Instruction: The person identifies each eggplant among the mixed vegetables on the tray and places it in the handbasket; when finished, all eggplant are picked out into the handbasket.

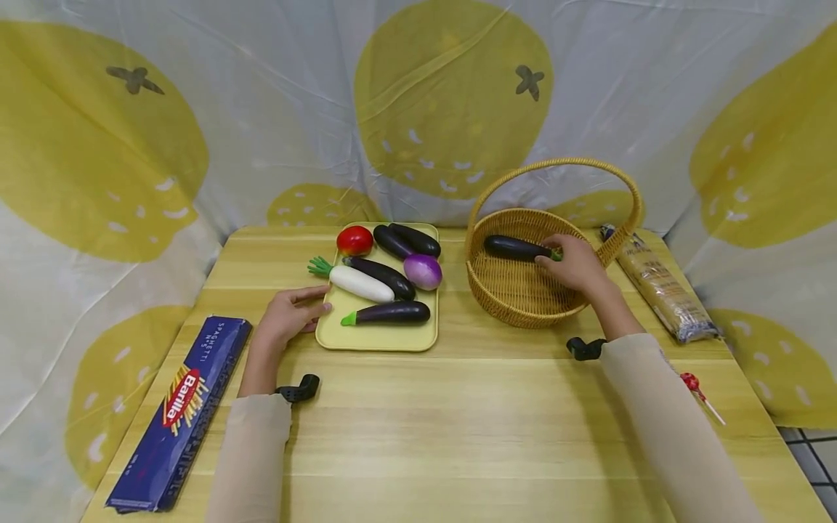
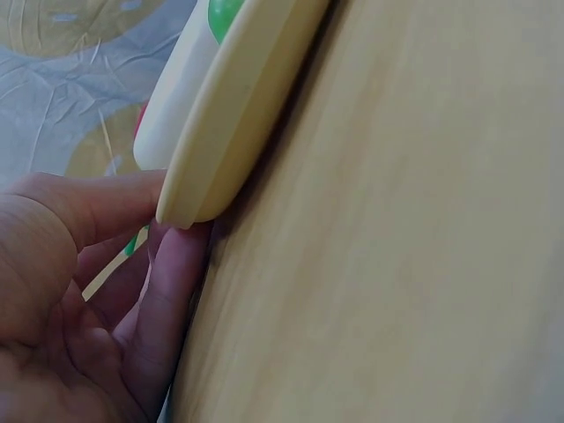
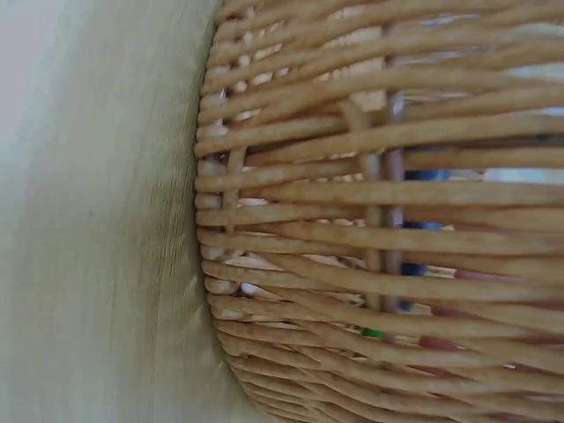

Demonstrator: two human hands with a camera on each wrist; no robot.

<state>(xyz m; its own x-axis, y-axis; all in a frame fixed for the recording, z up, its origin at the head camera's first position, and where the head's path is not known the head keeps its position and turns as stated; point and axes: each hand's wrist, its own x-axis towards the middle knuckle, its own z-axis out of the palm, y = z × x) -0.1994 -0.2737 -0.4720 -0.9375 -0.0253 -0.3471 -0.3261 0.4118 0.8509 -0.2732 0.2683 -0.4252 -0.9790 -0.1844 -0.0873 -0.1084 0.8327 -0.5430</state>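
My right hand (image 1: 573,265) reaches inside the wicker basket (image 1: 487,296) and holds an eggplant (image 1: 513,248) by its green stem end. The basket's weave (image 3: 379,194) hides most of that hand in the right wrist view. At the left edge of the yellow tray (image 1: 375,338), my left hand (image 1: 288,316) pinches the rim (image 2: 216,132), thumb above and fingers below. On the tray lie a white radish (image 1: 362,284) with green leaves, several eggplants (image 1: 395,312), a red tomato (image 1: 355,240) and a round purple-and-white vegetable (image 1: 423,272).
A blue Barilla spaghetti box (image 1: 183,414) lies at the table's left side. Right of the basket is a clear bag of pasta (image 1: 663,287), with a red lollipop (image 1: 691,383) nearer the front. A lemon-patterned cloth (image 1: 275,109) hangs behind the table.
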